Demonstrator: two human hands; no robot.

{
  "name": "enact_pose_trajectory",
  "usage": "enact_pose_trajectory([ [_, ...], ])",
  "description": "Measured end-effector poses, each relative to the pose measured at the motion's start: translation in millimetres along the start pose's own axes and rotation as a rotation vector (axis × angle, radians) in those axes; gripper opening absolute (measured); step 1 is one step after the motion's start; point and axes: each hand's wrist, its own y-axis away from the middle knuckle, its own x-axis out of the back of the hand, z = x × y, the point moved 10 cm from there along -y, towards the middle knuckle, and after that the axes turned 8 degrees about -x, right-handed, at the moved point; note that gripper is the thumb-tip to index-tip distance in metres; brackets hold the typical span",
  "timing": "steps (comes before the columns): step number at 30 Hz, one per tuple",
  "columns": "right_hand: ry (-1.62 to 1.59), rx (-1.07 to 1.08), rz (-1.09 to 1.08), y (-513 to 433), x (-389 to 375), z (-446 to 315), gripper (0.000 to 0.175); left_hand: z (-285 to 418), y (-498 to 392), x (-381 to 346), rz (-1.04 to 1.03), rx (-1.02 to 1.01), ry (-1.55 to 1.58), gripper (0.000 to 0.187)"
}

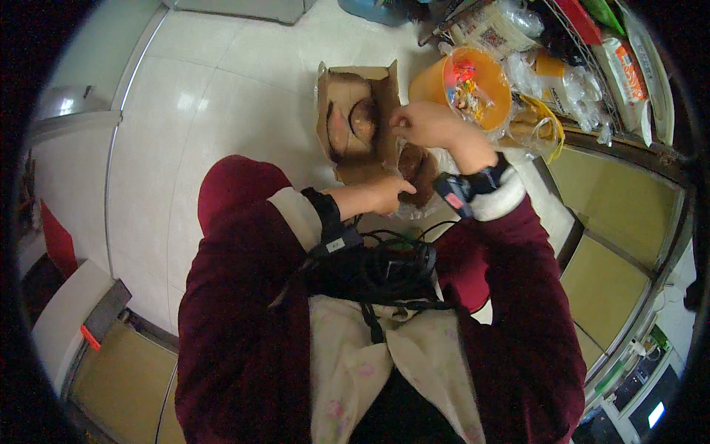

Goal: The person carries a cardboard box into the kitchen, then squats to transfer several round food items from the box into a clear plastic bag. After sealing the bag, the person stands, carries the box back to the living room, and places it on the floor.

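Observation:
An open cardboard box (pixel 360 127) stands on the tiled floor, with brown roundish things, too blurred to name, inside it. To its lower right lies a clear plastic bag (pixel 424 208) with a dark brown lump (pixel 411 162) in it. My left hand (pixel 377 195) is at the bag's left edge, index finger stretched towards the lump; whether it grips the bag cannot be told. Above the bag, by the box's right wall, is my right hand (pixel 424 125), its fingers curled and blurred; what they may hold cannot be made out.
An orange bin (pixel 477 91) with wrappers inside stands right of the box. Beyond it, a wire rack (pixel 588 50) holds plastic bags and packages. Black cables (pixel 399 244) lie across my lap, close to both wrists. Cabinet doors (pixel 607 200) are at the right.

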Motion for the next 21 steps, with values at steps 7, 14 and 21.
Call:
enact_pose_trajectory([
  [7, 0.275, -0.29, 0.098, -141, -79, 3, 0.026, -25, -5, -32, -0.262, -0.039, -0.156, 0.055],
  [14, 0.295, -0.445, 0.238, -206, -155, 73, 0.037, -48, -12, -34, -0.088, -0.163, -0.721, 0.051],
  [21, 0.647, -0.279, 0.067, -170, -145, 66, 0.037, -22, 7, -13, -0.116, -0.075, -0.362, 0.053],
])
